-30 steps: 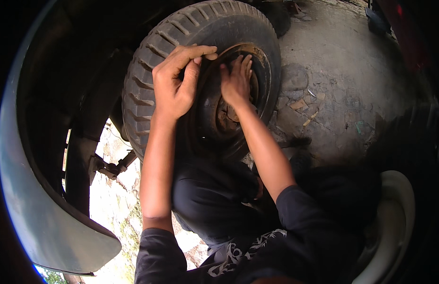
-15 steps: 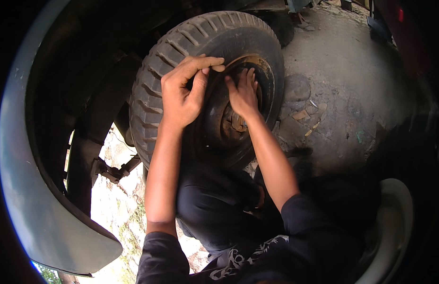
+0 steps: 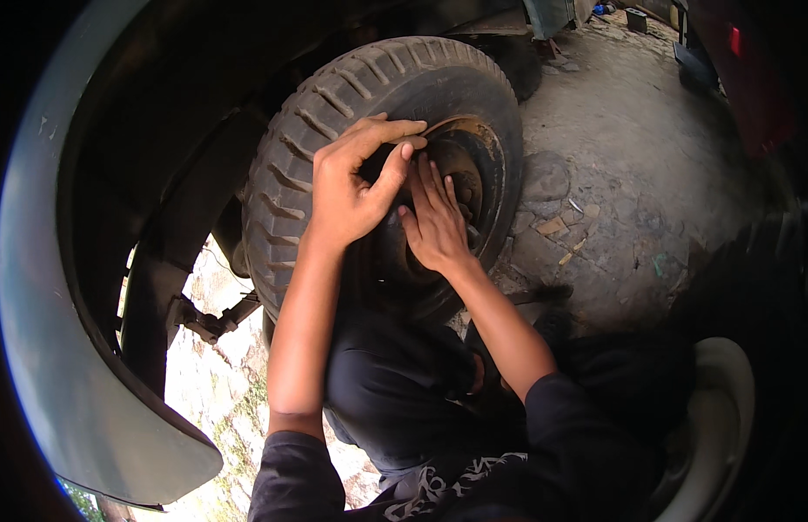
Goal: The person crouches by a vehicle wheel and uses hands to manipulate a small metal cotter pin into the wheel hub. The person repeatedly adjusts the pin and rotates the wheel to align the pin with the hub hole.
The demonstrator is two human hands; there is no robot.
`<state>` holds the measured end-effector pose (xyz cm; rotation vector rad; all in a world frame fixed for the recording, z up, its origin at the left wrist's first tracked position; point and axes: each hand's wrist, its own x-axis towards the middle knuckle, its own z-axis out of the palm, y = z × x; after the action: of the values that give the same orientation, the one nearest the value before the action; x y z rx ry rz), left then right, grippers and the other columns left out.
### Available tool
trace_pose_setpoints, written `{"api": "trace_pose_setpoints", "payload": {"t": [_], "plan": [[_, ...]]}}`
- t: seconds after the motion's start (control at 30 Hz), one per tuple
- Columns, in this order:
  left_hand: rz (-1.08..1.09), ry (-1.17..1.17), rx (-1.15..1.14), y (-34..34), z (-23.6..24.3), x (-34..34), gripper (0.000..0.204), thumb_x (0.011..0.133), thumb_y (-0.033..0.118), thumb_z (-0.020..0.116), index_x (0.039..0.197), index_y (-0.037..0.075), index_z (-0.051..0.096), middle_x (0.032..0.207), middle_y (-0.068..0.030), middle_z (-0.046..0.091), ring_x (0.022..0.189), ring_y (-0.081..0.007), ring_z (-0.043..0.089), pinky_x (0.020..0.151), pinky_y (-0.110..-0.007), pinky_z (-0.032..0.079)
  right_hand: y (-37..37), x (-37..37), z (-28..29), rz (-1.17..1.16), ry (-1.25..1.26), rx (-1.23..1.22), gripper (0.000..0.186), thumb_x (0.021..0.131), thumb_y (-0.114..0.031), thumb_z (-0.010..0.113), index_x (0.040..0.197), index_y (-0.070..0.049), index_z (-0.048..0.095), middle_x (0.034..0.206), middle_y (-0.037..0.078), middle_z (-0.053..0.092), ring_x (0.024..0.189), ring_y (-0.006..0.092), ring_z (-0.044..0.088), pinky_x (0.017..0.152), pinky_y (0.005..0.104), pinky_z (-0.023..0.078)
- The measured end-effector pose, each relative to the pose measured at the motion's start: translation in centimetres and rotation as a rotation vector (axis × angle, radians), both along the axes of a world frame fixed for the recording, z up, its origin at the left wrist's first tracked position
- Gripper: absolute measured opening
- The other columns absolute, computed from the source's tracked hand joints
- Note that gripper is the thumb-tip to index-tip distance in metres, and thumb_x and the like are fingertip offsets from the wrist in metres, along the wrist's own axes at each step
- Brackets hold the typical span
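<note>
A worn, deeply treaded tyre stands on its rusty wheel rim under the grey wheel arch of a vehicle, filling the upper middle of the view, with the cracked concrete floor spreading to its right. Both bare hands are at the centre of the wheel. The left hand is raised over the inner edge of the tread, its fingers curled forward and the thumb bent in toward them, so the grip is drawn together at the rim's upper edge; whether it pinches something small cannot be told, as the fingertips hide that spot. The right hand lies just beside and a little below it, fingers stretched flat and close together against the dark hub, its grip loose on nothing that shows. The two hands nearly touch at the thumb of the left. Dark sleeves cover both upper arms at the lower edge, and a black cloth-covered knee sits beneath the wheel. A pale round rim of some object curves at the lower right.
</note>
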<state>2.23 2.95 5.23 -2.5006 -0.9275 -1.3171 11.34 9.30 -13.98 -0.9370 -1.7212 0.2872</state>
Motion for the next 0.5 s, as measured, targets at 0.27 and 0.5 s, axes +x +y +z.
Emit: {"api": "trace_pose_setpoints", "payload": {"t": [0.27,0.5], "plan": [[-0.001,0.032,-0.026,0.0,0.0,-0.2,0.024,0.102,0.009,0.069,0.120,-0.002,0.080,0.105,-0.0121,0.085,0.110,-0.0268,0.079,0.116,-0.047,0.052,-1.6,-1.2,-0.5,0.066,-0.053,0.064,0.078,0.105,-0.029,0.060,0.168,0.008,0.033,0.178,0.032,0.023,0.167,0.0478,0.021,0.136,0.0604,0.020],[0.006,-0.033,-0.034,-0.3,-0.4,0.0,0.022,0.098,0.008,0.072,0.117,0.002,0.081,0.100,-0.0122,0.085,0.102,-0.0314,0.080,0.113,-0.049,0.055,-2.4,-1.8,-0.4,0.027,0.056,-0.030,0.082,0.104,-0.023,0.060,0.170,0.009,0.025,0.179,0.033,0.019,0.167,0.0491,0.019,0.135,0.0607,0.020]]}}
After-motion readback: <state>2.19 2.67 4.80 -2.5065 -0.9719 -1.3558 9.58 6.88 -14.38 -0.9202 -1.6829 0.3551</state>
